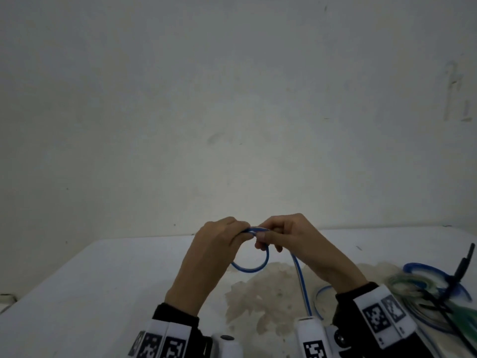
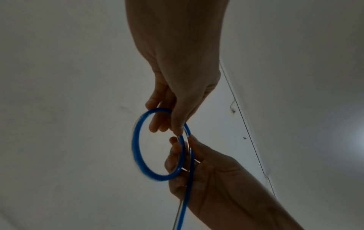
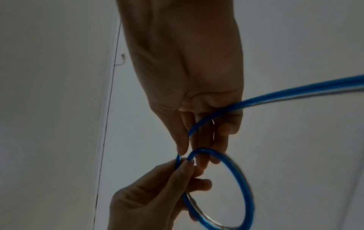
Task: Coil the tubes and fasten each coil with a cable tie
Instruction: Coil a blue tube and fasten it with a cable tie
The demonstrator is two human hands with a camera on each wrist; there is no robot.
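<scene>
The camera on my head looks forward and slightly down, from well back, so most of its picture is the far wall [image 1: 232, 99], with the table [image 1: 103, 280] along the bottom. My left hand [image 1: 216, 244] and right hand [image 1: 291, 239] meet low in the middle. The camera on my left wrist looks up along that hand from close by, facing the wall and ceiling; the one on my right wrist does likewise from the other side. All three views share both hands and the blue tube loop [image 1: 251, 267] between them, seen from above by the head and from beneath by the wrists
</scene>
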